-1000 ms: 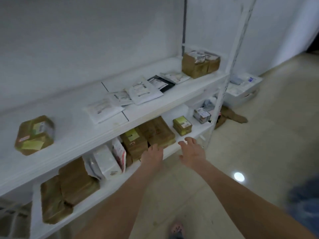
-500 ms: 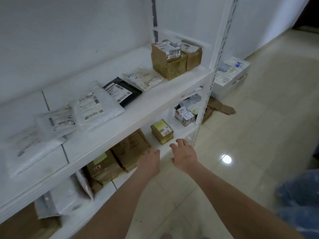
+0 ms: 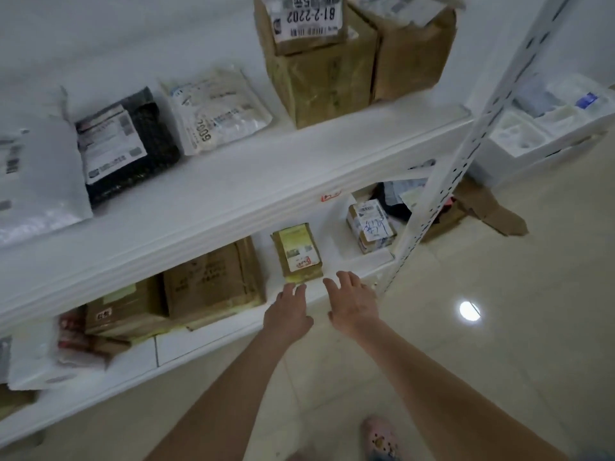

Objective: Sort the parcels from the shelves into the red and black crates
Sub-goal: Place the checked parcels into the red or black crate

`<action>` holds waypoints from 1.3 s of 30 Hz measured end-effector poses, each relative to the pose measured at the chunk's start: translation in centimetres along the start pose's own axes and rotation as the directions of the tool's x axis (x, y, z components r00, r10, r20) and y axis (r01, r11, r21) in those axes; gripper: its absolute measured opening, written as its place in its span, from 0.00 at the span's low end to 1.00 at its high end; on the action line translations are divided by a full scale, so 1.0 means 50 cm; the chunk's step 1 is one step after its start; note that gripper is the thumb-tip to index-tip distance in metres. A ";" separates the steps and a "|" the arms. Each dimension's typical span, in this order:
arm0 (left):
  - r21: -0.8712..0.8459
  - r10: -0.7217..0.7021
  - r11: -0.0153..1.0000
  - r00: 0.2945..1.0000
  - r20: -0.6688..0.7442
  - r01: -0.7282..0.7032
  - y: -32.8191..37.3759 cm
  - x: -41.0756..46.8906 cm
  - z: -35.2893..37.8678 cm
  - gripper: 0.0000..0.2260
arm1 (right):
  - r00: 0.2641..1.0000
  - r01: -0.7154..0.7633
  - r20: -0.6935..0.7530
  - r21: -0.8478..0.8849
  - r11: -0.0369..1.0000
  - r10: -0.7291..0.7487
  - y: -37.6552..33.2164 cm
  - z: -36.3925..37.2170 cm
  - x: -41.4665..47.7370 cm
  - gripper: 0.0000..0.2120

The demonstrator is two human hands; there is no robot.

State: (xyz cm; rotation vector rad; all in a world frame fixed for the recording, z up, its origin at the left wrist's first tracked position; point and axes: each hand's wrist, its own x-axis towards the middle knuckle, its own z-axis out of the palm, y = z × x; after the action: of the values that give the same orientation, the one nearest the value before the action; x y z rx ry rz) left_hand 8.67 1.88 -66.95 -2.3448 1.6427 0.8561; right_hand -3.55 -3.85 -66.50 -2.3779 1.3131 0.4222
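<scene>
A small yellow-taped parcel (image 3: 297, 253) lies on the lower shelf (image 3: 366, 261), near its front edge. My left hand (image 3: 289, 314) and my right hand (image 3: 353, 304) reach toward it with fingers spread and hold nothing. The fingertips of both hands are just short of the parcel's near end. A small labelled box (image 3: 371, 226) sits to its right, and flat brown cartons (image 3: 213, 281) lie to its left. On the upper shelf (image 3: 266, 181) are a black mailer (image 3: 128, 144), a white mailer (image 3: 216, 109) and two brown boxes (image 3: 319, 61). No red or black crate is in view.
The white perforated shelf post (image 3: 442, 191) stands just right of my hands. A white foam tray (image 3: 545, 128) and torn cardboard (image 3: 489, 207) lie on the tiled floor beyond it. My foot in a pink shoe (image 3: 379, 439) is at the bottom.
I have moved right along the shelves and closer in. Both hands have advanced toward the small yellow-taped parcel on the lower shelf.
</scene>
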 end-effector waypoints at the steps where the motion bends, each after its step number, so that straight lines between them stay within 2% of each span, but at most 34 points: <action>1: -0.019 -0.029 0.999 0.999 -0.017 0.029 -0.001 0.024 0.009 0.31 | 1.000 0.004 0.001 -0.005 1.000 -0.004 0.012 0.010 0.024 0.32; 5: -0.154 -0.137 0.980 0.986 -0.090 0.123 -0.030 0.124 0.046 0.29 | 0.999 0.049 0.017 0.010 0.999 -0.050 0.023 0.057 0.119 0.36; 9: -0.387 -0.243 0.908 0.954 -0.175 0.160 -0.058 0.216 0.065 0.27 | 0.991 0.134 0.022 0.018 0.991 -0.134 0.005 0.112 0.200 0.39; 12: -0.633 -0.387 0.745 0.909 -0.153 0.211 -0.067 0.281 0.082 0.24 | 0.983 0.184 0.019 -0.016 0.983 -0.184 0.004 0.141 0.239 0.40; 14: -0.751 -0.411 0.633 0.904 -0.119 0.189 -0.062 0.315 0.094 0.22 | 0.981 0.195 0.013 -0.041 0.980 -0.194 0.013 0.147 0.258 0.41; 18: -0.934 -0.309 0.346 0.951 -0.023 0.090 -0.011 0.346 0.071 0.16 | 0.991 0.132 0.006 -0.118 0.984 -0.133 0.059 0.136 0.286 0.42; 20: -0.971 -0.246 0.220 0.969 0.038 0.094 0.016 0.344 0.053 0.14 | 0.997 0.071 -0.011 -0.155 0.985 -0.074 0.086 0.123 0.293 0.41; 22: -0.967 -0.254 0.248 0.967 -0.004 0.061 0.020 0.337 0.049 0.14 | 0.998 0.039 -0.036 -0.182 0.983 -0.047 0.098 0.111 0.295 0.39; 23: -0.948 -0.293 0.317 0.954 -0.070 0.028 0.013 0.326 0.049 0.15 | 0.997 0.037 -0.053 -0.174 0.984 -0.047 0.091 0.109 0.295 0.37; 26: -0.768 -0.372 0.640 0.864 -0.340 -0.027 -0.060 0.285 0.051 0.19 | 0.987 0.110 -0.108 -0.112 0.988 -0.122 0.026 0.114 0.291 0.35; 27: -0.685 -0.366 0.728 0.844 -0.393 -0.003 -0.093 0.266 0.049 0.21 | 0.981 0.157 -0.100 -0.090 0.983 -0.166 -0.008 0.121 0.287 0.34; 29: -0.544 -0.370 0.836 0.810 -0.455 0.076 -0.162 0.224 0.049 0.22 | 0.965 0.253 -0.068 -0.039 0.967 -0.255 -0.081 0.140 0.276 0.32; 31: -0.441 -0.387 0.884 0.768 -0.509 0.153 -0.231 0.185 0.059 0.21 | 0.944 0.325 -0.069 0.026 0.945 -0.322 -0.152 0.159 0.266 0.33; 33: -0.385 -0.465 0.874 0.740 -0.485 0.297 -0.301 0.152 0.081 0.22 | 0.923 0.379 -0.100 0.086 0.921 -0.371 -0.211 0.175 0.264 0.34; 36: -0.255 -0.519 0.854 0.778 -0.354 0.454 -0.372 0.120 0.114 0.23 | 0.906 0.423 -0.042 0.031 0.906 -0.422 -0.263 0.203 0.273 0.35; 39: -0.180 -0.477 0.879 0.821 -0.313 0.442 -0.380 0.116 0.123 0.22 | 0.935 0.351 0.023 0.062 0.934 -0.353 -0.264 0.226 0.276 0.30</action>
State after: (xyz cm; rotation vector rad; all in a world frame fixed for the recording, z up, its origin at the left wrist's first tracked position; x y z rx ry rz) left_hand 24.94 7.20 -78.76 -2.9171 1.0419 0.4456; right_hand 14.02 -2.29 -79.96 -2.4768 0.8426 0.3110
